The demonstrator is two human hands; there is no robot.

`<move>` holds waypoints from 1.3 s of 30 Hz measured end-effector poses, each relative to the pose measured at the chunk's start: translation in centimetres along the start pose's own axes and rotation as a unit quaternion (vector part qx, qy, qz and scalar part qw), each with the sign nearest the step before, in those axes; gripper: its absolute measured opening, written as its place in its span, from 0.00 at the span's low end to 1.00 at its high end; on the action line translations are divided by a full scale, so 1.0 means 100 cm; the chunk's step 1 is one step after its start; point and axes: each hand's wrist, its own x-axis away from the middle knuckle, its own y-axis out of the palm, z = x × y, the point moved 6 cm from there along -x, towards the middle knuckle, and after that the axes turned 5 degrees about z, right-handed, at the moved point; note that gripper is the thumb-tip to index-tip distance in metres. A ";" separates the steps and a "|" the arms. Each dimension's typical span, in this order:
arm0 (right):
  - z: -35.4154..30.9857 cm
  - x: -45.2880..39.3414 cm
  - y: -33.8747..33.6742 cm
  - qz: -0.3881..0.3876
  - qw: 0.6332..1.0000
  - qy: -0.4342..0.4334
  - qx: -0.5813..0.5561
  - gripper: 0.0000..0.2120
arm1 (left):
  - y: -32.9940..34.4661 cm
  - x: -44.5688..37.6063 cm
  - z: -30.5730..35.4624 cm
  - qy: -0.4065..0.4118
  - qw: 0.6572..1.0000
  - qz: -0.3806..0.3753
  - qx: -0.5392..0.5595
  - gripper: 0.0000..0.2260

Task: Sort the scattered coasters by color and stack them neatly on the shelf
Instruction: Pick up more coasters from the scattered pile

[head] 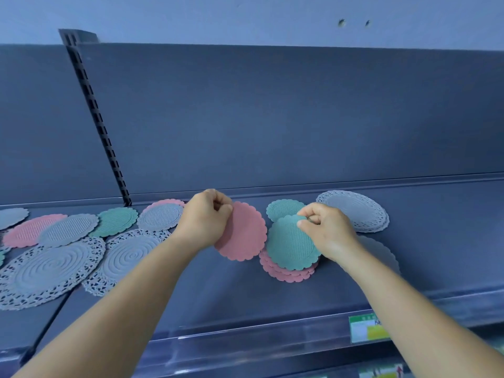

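A long dark grey metal shelf [191,282] runs across the view, backed by a tall dark panel [272,118] with a slotted upright post [101,126] toward its left.

Toward the shelf's left end, near the front edge, lie two large grey lace-edged oval mats with raised spiral rings [49,271], side by side and overlapping. Behind them, along the back edge, smaller scalloped silicone coasters lie scattered and overlapping: a pink one [24,231], a grey ribbed one [68,229], a teal ribbed one [117,221], and another grey one [161,216] lying on a pink one.

Toward the right, against the back edge, sits a neat stack of grey lace-edged round coasters [357,211]. To its left a lone teal scalloped coaster [283,208] lies flat at the back edge. Nearer the front, at mid-shelf, is a low stack of pink scalloped coasters [286,272].

Two bare forearms reach in from below. The left hand [204,216] is curled, fingers and thumb pinching the upper edge of a plain pink scalloped round coaster [244,233], held tilted above the shelf. The right hand [327,230] likewise pinches the upper right edge of a teal scalloped coaster with a fine dotted grid [289,245], which overlaps the pink stack. A pale grey scalloped coaster [381,252] shows partly behind the right wrist.

On the front rail at lower right is a green and yellow price label [368,328].
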 end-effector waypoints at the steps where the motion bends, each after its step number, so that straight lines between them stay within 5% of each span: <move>1: 0.001 -0.001 -0.001 -0.005 1.000 -0.002 0.002 0.05 | 0.003 0.000 0.000 -0.005 1.000 -0.009 0.007 0.05; 7: 0.010 -0.009 -0.006 -0.018 1.000 -0.002 0.021 0.06 | 0.021 0.004 0.006 -0.005 0.998 -0.056 0.028 0.11; 14: 0.010 -0.014 -0.019 0.005 0.999 0.032 -0.007 0.16 | 0.028 -0.001 0.005 -0.030 0.998 -0.056 0.025 0.05; 29: 0.012 -0.057 -0.005 0.053 0.992 0.066 -0.098 0.20 | 0.073 0.012 0.006 -0.087 0.984 -0.144 0.065 0.01; 34: 0.009 -0.066 0.009 -0.006 0.999 0.028 0.026 0.21 | 0.077 0.013 0.015 -0.005 0.987 -0.145 -0.073 0.12; 39: 0.013 -0.064 0.020 -0.080 0.969 -0.017 0.234 0.22 | 0.080 0.017 0.017 0.074 0.974 -0.127 -0.170 0.11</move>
